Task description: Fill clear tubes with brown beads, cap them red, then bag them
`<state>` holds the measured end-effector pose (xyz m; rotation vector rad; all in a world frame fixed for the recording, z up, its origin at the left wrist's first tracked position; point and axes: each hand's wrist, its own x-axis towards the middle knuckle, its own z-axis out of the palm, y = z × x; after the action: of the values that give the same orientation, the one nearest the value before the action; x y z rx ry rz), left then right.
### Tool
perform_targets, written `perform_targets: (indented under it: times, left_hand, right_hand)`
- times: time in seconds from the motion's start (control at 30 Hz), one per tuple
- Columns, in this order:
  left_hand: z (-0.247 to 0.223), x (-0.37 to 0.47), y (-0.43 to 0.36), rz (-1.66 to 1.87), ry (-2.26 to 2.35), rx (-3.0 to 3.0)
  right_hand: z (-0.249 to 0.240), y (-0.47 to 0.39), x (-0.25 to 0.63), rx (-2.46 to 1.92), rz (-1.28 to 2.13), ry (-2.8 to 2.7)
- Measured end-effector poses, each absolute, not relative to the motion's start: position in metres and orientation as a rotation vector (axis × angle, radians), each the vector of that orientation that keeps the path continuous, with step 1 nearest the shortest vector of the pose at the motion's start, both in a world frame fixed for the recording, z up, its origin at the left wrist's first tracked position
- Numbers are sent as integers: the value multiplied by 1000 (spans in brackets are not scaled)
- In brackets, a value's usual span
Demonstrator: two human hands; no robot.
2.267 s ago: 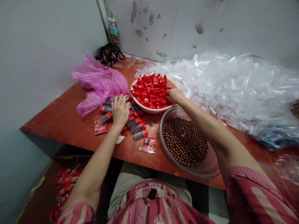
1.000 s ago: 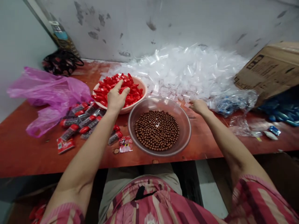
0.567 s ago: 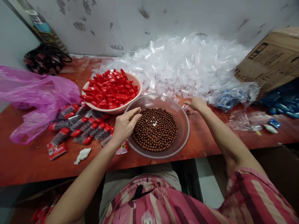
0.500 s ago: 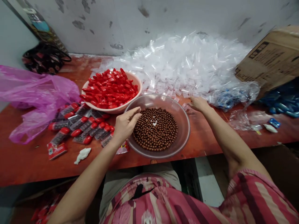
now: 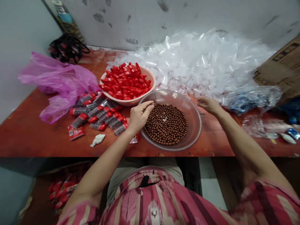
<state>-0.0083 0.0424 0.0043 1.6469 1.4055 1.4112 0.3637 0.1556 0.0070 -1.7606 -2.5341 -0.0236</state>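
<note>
A clear basin (image 5: 195, 125) holds many small brown balls (image 5: 166, 128) with a few white bits on top. My left hand (image 5: 141, 115) is at the basin's left rim, thumb and fingers brought together in a pinch; whatever lies between the fingertips is too small to make out. Right of the basin, my right hand (image 5: 208, 104) is over the red table, near the front edge of a heap of clear plastic tubes (image 5: 199, 65). Its fingers are blurred. Behind my left hand is a pale bowl (image 5: 152, 76) full of red caps (image 5: 126, 82).
Filled tubes with red caps (image 5: 103, 115) lie left of the basin, beside a pink plastic bag (image 5: 67, 81), a red packet (image 5: 75, 132) and a white scrap (image 5: 97, 140). At right are a clear bag with blue pieces (image 5: 246, 101) and a cardboard box (image 5: 281, 68).
The view has shifted, so the table's items appear farther right. My right hand has drawn slightly back from the tubes near its fingertips. My left hand keeps its place by the basin rim.
</note>
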Motion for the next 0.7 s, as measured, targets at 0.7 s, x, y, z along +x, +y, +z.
perform_targets:
  times: [0.7]
  left_hand:
    - [8, -9, 39, 1437, 1390, 1703]
  right_hand:
    - [9, 96, 204, -1142, -22, -3375]
